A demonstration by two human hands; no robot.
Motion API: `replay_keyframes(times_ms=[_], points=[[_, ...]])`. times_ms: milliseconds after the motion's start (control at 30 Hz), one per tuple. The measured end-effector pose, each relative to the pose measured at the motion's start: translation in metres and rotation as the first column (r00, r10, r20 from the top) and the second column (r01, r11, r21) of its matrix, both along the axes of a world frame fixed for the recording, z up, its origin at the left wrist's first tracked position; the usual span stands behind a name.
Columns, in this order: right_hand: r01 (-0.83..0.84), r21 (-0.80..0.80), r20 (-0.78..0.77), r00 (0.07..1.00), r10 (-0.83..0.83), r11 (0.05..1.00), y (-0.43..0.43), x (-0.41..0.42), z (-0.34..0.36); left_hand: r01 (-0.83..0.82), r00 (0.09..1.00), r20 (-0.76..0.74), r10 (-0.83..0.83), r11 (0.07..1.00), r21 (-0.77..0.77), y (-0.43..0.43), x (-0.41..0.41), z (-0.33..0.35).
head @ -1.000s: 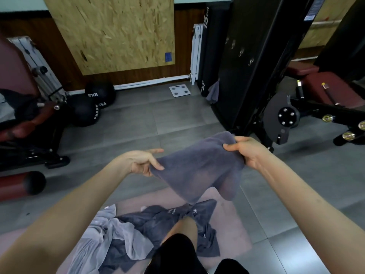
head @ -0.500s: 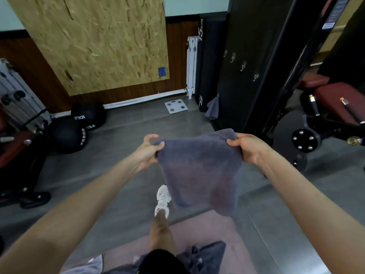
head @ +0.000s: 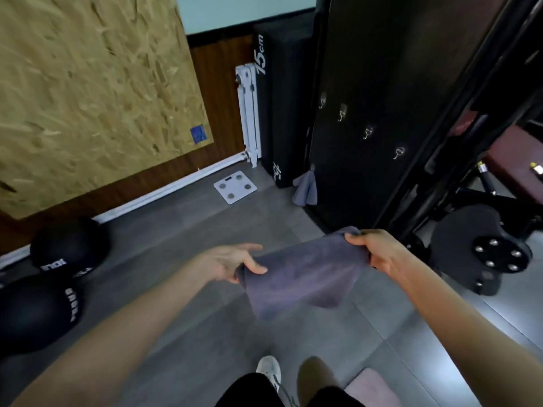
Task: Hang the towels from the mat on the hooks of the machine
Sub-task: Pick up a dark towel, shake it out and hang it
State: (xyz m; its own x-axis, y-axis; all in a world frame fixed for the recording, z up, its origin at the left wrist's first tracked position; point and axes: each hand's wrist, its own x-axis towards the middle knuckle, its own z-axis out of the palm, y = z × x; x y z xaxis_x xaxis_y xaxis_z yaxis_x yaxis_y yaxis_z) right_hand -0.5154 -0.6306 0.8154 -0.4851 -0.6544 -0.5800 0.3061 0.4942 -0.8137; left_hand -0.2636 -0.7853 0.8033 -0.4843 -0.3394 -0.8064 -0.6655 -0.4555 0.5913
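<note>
We look down across a grey tiled floor [head: 182, 333] in a gym. Ahead and to the right stands the machine [head: 382, 69], a tall black panel. A chipboard sheet [head: 88, 98] covers the wall on the left, and two black balls [head: 67, 245] lie below it.

Between us and the machine hangs a grey towel [head: 302, 280], stretched across its top edge and held clear of the floor. Our left hand [head: 232, 264] pinches its left corner, thumb on top. Our right hand [head: 379, 251] has its fingers curled round the right corner. Both hands are well short of the panel.

A corner of the pink mat [head: 370, 386] shows beside our feet; any towels on it are out of view. A white scale [head: 235, 187] lies near the wall. A smaller grey cloth [head: 305, 189] hangs low at the panel's left edge.

Four small metal hooks [head: 368, 133] run in a slanting row on the panel, all bare.

The hooks look tiny against the thick cloth. If we only drape a flat edge over one, the towel will likely slide off and fall. Letting go with one hand too early would have the same result.
</note>
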Motion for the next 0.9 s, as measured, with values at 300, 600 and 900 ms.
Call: replay_keyframes(times_ms=[300,600,900], points=[[-0.091,0.087,-0.369,0.922,0.117,0.992,-0.107,-0.035,-0.027,0.026,0.998,0.055,-0.011,0.962,-0.272,-0.139,-0.061,-0.015],[0.049,-0.072,-0.482,0.873,-0.078,0.996,-0.253,-0.114,-0.044,0.135,0.990,0.089,-0.109,0.914,-0.383,-0.295,-0.157,-0.036],[0.035,-0.204,-0.423,0.898,-0.121,0.978,-0.402,-0.197,-0.035,0.649,0.761,0.511,-0.400,0.475,-0.595,-0.443,-0.247,-0.043]])
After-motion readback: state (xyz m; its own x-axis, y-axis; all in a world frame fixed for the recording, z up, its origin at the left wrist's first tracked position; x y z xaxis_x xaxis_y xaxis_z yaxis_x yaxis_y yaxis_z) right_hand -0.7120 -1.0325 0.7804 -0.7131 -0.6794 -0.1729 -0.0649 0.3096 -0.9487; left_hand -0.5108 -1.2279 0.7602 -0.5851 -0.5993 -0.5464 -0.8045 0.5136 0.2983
